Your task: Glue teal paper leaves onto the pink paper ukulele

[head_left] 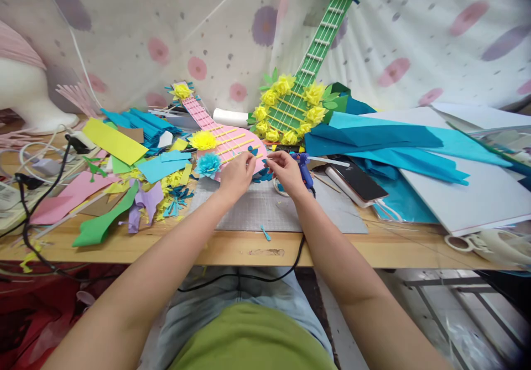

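My left hand is closed in a pinch over the body of a pink paper guitar. A small dark blue paper petal shows at its fingertips. Close beside it, my right hand pinches another small blue paper piece. The guitar carries a yellow paper flower and a light blue one, with yellow strips across its body. More dark blue paper lies at its lower edge, partly hidden by my hands. A blue glue gun rests just right of my right hand.
A green paper guitar with yellow flowers leans at the back. Paper scraps crowd the left. Blue crepe paper, a phone and scissors lie right. A grey cutting mat is below my hands; a black cable hangs at the front edge.
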{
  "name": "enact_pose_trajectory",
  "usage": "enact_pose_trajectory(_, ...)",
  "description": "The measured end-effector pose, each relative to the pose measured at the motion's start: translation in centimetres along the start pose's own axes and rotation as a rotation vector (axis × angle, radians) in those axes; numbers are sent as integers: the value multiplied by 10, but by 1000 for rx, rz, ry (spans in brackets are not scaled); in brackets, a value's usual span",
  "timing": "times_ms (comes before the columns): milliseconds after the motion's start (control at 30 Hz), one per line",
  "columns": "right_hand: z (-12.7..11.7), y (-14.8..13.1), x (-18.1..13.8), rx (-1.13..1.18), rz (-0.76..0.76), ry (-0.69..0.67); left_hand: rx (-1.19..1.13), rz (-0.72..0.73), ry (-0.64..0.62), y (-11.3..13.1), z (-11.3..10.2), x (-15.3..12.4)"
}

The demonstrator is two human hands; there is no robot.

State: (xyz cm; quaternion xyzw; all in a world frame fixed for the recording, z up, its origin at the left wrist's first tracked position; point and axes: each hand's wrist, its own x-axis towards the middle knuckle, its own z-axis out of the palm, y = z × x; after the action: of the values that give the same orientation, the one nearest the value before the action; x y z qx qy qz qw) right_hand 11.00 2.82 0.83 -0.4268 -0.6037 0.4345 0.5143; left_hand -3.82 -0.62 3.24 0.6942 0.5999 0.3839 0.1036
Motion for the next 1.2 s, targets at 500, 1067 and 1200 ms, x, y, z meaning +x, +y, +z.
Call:
enact_pose_trajectory(500,-2,-15,-7,290,457,-248,77,246,-98,-5,1,-9)
enact_pose_trajectory(1067,-114,-20,-3,-1023,310,27,-529,-468,-163,-13,-20,9)
enact_pose_trajectory(1200,-94,1,5,-1026,203,83,-446,-474,-137,-19,-24,11)
